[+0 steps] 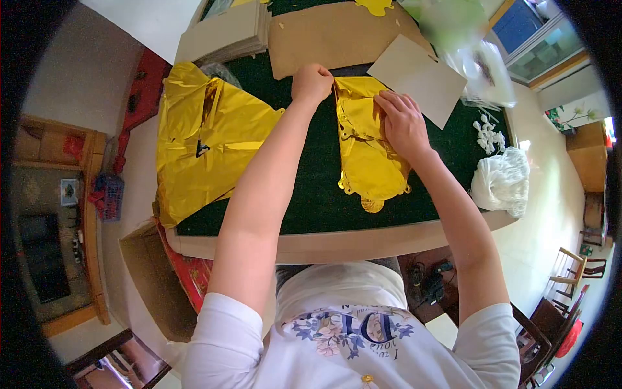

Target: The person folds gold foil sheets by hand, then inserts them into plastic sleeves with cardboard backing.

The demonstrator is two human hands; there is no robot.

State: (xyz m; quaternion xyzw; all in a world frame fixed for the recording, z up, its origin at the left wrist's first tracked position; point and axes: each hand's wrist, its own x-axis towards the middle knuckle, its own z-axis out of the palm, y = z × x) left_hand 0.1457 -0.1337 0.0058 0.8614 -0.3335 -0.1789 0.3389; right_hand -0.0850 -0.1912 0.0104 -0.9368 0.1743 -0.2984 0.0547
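Observation:
A flat, folded gold foil balloon [369, 162] with small holed tabs along its edges lies on the dark green tabletop [304, 188]. My left hand [313, 84] is closed at its upper left corner, pinching the foil edge. On the balloon's upper right side rests my right hand [403, 122], its fingers stretched out and lying on the foil. Another gold foil sheet [210, 142], larger and creased, is spread to the left, partly behind my left forearm. A grey card [421, 78] lies just beyond my right hand.
Stacked grey cards [223, 35] and a brown cardboard sheet [343, 35] occupy the far side. Clear plastic bags [483, 71], small white pieces [490, 135] and a bundle of white string [502, 181] sit at the right edge. A cardboard box [155, 279] stands below left.

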